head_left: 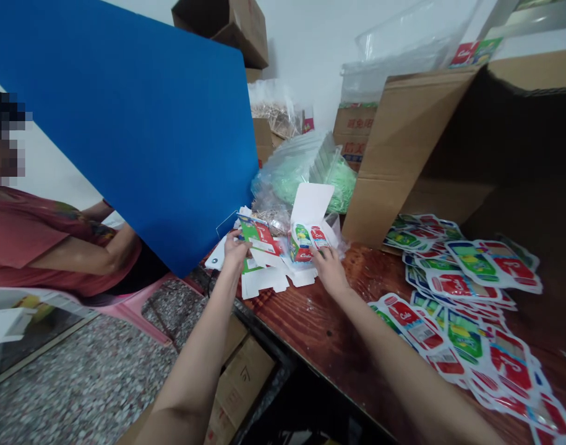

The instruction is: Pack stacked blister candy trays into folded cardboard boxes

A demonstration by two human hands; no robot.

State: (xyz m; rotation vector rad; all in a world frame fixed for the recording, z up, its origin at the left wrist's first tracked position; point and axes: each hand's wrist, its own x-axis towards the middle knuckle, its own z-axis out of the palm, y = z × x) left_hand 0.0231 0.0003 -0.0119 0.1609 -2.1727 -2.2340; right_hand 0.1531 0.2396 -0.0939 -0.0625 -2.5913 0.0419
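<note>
My left hand (pixel 237 247) is closed on a flat folding carton (pixel 260 236) printed red and green, its fingertips at the left edge. The carton's unfolded white flaps (pixel 264 281) spread over the table below. To its right stands a small printed box (pixel 302 253) with its white lid (pixel 313 201) raised. A green and a red printed pouch (pixel 318 235) show at the box's opening. My right hand (pixel 330 267) has its fingers bent against the right front of this box, covering part of it.
Several printed pouches (pixel 463 334) lie heaped on the wooden table (pixel 320 327) at right, before a large open cardboard box (pixel 403 148). Bagged green shreds (pixel 343 185) are behind. A blue panel (pixel 171 123) stands at left; beyond it sits a person (pixel 55 241).
</note>
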